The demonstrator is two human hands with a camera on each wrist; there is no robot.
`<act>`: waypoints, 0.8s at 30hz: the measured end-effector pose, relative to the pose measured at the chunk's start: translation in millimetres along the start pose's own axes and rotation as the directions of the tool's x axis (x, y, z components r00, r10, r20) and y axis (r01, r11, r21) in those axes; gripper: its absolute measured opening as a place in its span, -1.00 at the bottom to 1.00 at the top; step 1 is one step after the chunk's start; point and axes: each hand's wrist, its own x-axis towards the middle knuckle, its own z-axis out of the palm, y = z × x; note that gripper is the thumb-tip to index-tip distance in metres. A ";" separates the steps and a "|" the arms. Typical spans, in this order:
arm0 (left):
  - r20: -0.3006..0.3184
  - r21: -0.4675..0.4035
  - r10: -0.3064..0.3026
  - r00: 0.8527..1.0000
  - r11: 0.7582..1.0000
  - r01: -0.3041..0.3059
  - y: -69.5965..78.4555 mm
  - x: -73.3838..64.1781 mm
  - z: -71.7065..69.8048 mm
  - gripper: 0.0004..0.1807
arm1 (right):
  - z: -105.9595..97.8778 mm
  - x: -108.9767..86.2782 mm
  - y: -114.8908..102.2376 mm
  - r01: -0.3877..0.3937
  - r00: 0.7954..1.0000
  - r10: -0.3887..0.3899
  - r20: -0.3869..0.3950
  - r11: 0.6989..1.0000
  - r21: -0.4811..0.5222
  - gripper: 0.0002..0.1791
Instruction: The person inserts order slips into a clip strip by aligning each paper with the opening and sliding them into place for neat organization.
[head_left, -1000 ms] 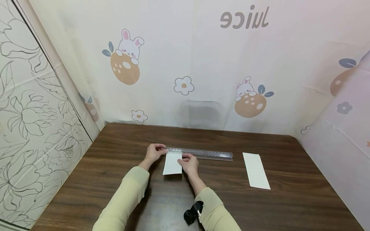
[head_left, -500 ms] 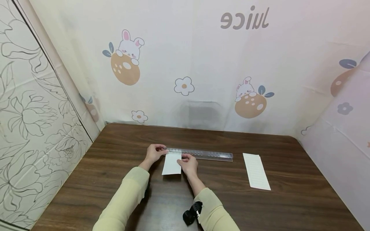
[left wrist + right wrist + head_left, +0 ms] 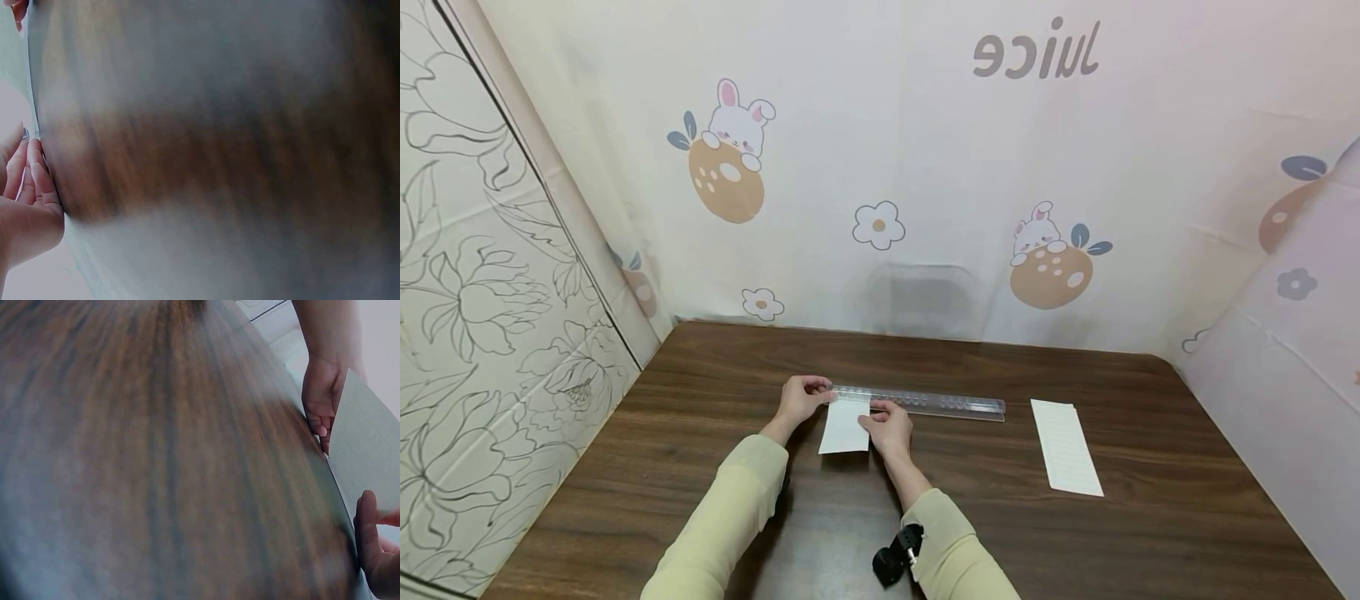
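Note:
A long clear plastic ruler [image 3: 951, 403] lies crosswise on the brown wooden table [image 3: 970, 500]. My left hand [image 3: 800, 398] pinches its left end, at the top left corner of a small white sheet of paper [image 3: 844, 429]. The sheet's upper edge meets the ruler, and its near edge stands up off the wood over a shadow. My right hand [image 3: 891, 429] grips the right side of the sheet between thumb and fingers, just below the ruler. In the right wrist view the paper [image 3: 365, 437] rises at a slant between both hands.
To the right lies a stack of white paper slips [image 3: 1066, 447] with faint lines. A black device [image 3: 897, 556] is strapped at the right sleeve's cuff. A printed curtain [image 3: 820, 167] hangs behind the table's far edge.
The right hand and the paper have shifted slightly left along the ruler. The left hand keeps its hold on the ruler's end.

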 end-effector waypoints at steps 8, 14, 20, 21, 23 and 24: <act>0.003 -0.011 0.006 1.000 1.000 -0.006 1.9 -2.5 1.2 -0.84 | -0.1 0.6 2.4 -0.011 1.000 0.011 0.003 1.000 -0.013 -0.71; 0.004 -0.005 0.004 1.000 1.000 -0.004 0.7 -3.0 1.0 -0.83 | -2.8 -0.5 1.9 -0.013 1.000 0.013 0.017 0.999 -0.047 -0.69; -0.001 -0.001 0.012 1.000 1.000 -0.012 0.4 -1.8 0.2 -0.83 | -8.4 -3.0 -0.6 -0.005 0.998 0.009 0.065 0.999 -0.054 -0.68; -0.003 0.000 0.012 1.000 1.000 -0.012 0.4 -1.6 0.1 -0.83 | -9.5 -3.5 -0.7 -0.003 0.997 0.007 0.077 0.999 -0.046 -0.68; -0.004 -0.004 0.009 1.000 1.000 -0.009 0.6 -1.4 -0.1 -0.83 | -12.1 -4.6 -1.1 -0.006 0.994 0.008 0.105 1.000 -0.021 -0.68; -0.004 -0.005 0.008 1.000 1.000 -0.008 0.6 -1.4 -0.1 -0.83 | -13.5 -5.3 -1.6 -0.011 0.993 0.011 0.119 1.000 -0.006 -0.68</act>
